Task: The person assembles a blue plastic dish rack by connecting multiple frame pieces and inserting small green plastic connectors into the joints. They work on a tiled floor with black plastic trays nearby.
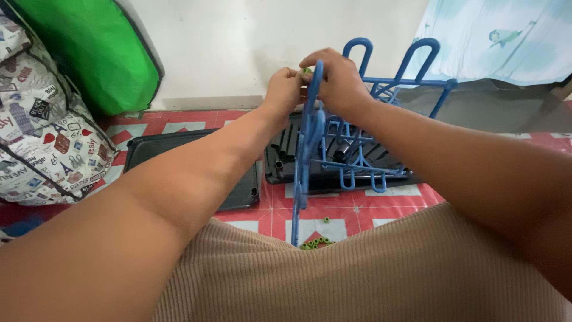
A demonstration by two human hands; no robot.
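Note:
A blue wire rack frame (305,149) stands upright in front of me, seen edge-on. Both hands meet at its top end. My left hand (285,88) pinches a small green piece (306,71) against the top of the frame. Fingers of my right hand (337,80) curl over that same top end from the other side. Behind it stands a larger blue rack section (393,83) with two curved loops on top. Several small green ring-shaped pieces (316,242) lie on the floor near my lap.
Two black plastic trays (161,146) (280,164) lie on the red and white checked floor mat (333,209). A patterned bag (42,131) and a green bag (95,53) lean at the left against a white wall. Light blue fabric (494,36) hangs at the right.

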